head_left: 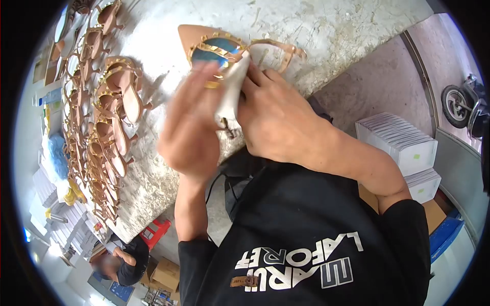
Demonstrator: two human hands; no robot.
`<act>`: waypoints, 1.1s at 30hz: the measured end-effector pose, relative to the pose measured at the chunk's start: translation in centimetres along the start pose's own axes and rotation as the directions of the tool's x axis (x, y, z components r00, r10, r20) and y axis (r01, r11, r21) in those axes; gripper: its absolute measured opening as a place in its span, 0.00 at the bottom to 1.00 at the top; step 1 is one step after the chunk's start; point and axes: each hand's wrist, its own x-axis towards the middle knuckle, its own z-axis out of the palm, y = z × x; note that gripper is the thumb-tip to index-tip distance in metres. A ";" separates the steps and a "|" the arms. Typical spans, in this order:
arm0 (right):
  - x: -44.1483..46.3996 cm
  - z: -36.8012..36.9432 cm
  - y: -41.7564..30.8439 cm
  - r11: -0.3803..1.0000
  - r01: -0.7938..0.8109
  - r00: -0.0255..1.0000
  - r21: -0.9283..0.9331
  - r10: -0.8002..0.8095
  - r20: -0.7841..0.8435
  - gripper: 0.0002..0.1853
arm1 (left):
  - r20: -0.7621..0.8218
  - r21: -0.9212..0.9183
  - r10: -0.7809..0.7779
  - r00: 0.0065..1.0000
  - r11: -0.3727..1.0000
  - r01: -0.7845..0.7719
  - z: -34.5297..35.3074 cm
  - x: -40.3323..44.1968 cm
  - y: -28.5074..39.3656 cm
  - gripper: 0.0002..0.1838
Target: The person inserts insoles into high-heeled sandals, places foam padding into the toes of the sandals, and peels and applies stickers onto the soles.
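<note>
The right hand [286,117] grasped a white piece [233,89] at the rear of a studded, pointed slingback shoe [188,38]; the blurred left hand's [191,122] grip could not be determined. The shoe, blue material [219,45] within its opening, was over the worktable [337,30], long axis diagonal, toe toward upper left. Farther right, white boxes [417,155] stood stacked, contents indistinct.

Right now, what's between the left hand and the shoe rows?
Bare, mottled tabletop; head view shows nothing else between left hand and shoe rows.
</note>
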 end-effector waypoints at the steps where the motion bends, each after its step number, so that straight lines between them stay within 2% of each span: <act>1: 0.1 0.4 0.0 0.996 0.000 0.988 -0.087 -0.013 -0.151 0.33 | -0.009 0.139 -0.020 1.000 0.990 0.021 -0.6 1.0 -1.3 0.11; 2: 0.0 0.4 -0.2 0.993 -0.004 0.993 -0.116 -0.010 -0.120 0.34 | -0.012 0.276 -0.052 0.999 0.960 0.053 -1.0 1.8 -2.8 0.14; 3: 0.2 0.4 -0.1 0.994 -0.004 0.993 -0.113 -0.009 -0.120 0.34 | -0.131 -0.295 -0.348 0.928 0.907 0.299 0.2 1.5 -3.8 0.22; 5: 1.1 0.4 0.7 0.997 0.000 0.992 -0.071 -0.008 -0.122 0.35 | 0.106 -0.186 -0.440 0.892 0.872 0.452 -0.7 2.0 -6.4 0.30; 6: 1.8 -1.2 1.1 1.000 -0.013 0.998 0.011 0.013 0.065 0.38 | 0.184 -0.195 -0.430 0.884 0.865 0.462 -0.8 2.2 -7.0 0.28; 7: 1.3 -1.6 0.9 1.000 -0.013 0.998 0.013 0.012 0.065 0.38 | 0.185 -0.194 -0.431 0.883 0.865 0.462 -0.9 2.1 -7.8 0.28; 9: 0.3 -2.0 0.5 0.996 0.011 0.998 -0.092 -0.006 0.055 0.43 | 0.294 -0.392 -0.051 0.954 0.904 0.169 -0.8 1.8 -8.9 0.28; 10: 0.2 -1.3 0.3 0.988 -0.012 0.999 -0.155 0.018 0.039 0.50 | 0.281 -0.371 -0.083 0.956 0.909 0.188 -0.6 1.5 -8.9 0.25; 11: 0.2 -0.6 0.4 0.989 -0.016 0.999 -0.149 0.023 0.042 0.50 | 0.305 -0.346 -0.169 0.937 0.897 0.274 -0.8 1.2 -8.6 0.25; 12: 0.4 0.1 0.9 0.993 -0.002 0.999 -0.120 -0.003 -0.044 0.50 | 0.324 -0.319 -0.254 0.911 0.878 0.358 -1.0 1.4 -7.8 0.24; 13: 0.6 0.5 1.3 0.995 0.017 0.991 -0.093 -0.029 -0.131 0.51 | 0.346 -0.362 -0.418 0.840 0.767 0.530 -0.9 1.1 -8.1 0.23; 14: 0.7 0.6 1.6 0.993 0.029 0.987 -0.115 -0.047 -0.155 0.52 | 0.347 -0.358 -0.422 0.837 0.766 0.535 -1.2 1.1 -8.2 0.23; 15: 0.8 0.1 1.6 0.993 0.027 0.987 -0.111 -0.044 -0.155 0.52 | 0.386 -0.291 -0.469 0.795 0.755 0.587 -1.7 1.4 -8.2 0.22; 16: 1.1 -0.8 1.5 0.997 0.012 0.997 -0.074 -0.018 -0.072 0.52 | 0.418 -0.225 -0.510 0.752 0.744 0.630 -1.9 1.8 -8.1 0.21; 17: 1.3 -1.4 1.4 0.999 -0.007 1.000 -0.040 0.008 0.010 0.52 | 0.446 -0.218 -0.342 0.827 0.855 0.471 -2.0 2.2 -7.7 0.19; 18: 1.5 -1.4 1.0 0.999 -0.015 1.000 -0.041 0.015 0.003 0.52 | 0.452 -0.220 -0.334 0.827 0.857 0.466 -1.9 2.2 -7.7 0.19; 20: 2.1 -1.3 0.3 0.984 -0.069 0.989 -0.162 0.089 0.121 0.52 | 0.453 -0.355 -0.371 0.811 0.759 0.546 -1.9 1.9 -8.0 0.21; 21: 2.0 -1.2 0.1 0.985 -0.065 0.989 -0.159 0.085 0.125 0.52 | 0.501 -0.326 -0.378 0.779 0.751 0.574 -2.0 2.2 -7.8 0.23; 24: 2.1 -1.1 0.0 0.970 -0.048 0.990 -0.239 0.079 0.120 0.52 | 0.476 -0.219 -0.416 0.775 0.797 0.562 -1.6 2.6 -6.7 0.24; 25: 2.1 -0.6 0.2 0.969 -0.053 0.990 -0.240 0.083 0.116 0.52 | 0.513 -0.266 -0.366 0.777 0.792 0.549 -1.7 2.5 -7.2 0.24; 27: 2.2 0.1 0.4 0.964 -0.055 0.996 -0.260 0.036 -0.077 0.52 | 0.512 -0.291 -0.342 0.788 0.794 0.534 -1.8 2.6 -7.4 0.24; 28: 2.2 -0.4 0.1 0.965 -0.056 0.996 -0.256 0.038 -0.075 0.52 | 0.513 -0.315 -0.316 0.798 0.796 0.517 -1.9 2.6 -7.4 0.25; 30: 2.8 -1.9 -0.3 0.978 -0.071 0.981 -0.196 0.104 0.164 0.53 | 0.511 -0.266 -0.344 0.788 0.808 0.526 -1.9 2.7 -7.5 0.24; 33: 3.8 -0.5 0.0 0.968 -0.043 0.989 -0.249 0.076 0.124 0.54 | 0.512 -0.322 -0.401 0.760 0.730 0.603 -2.3 2.5 -7.7 0.22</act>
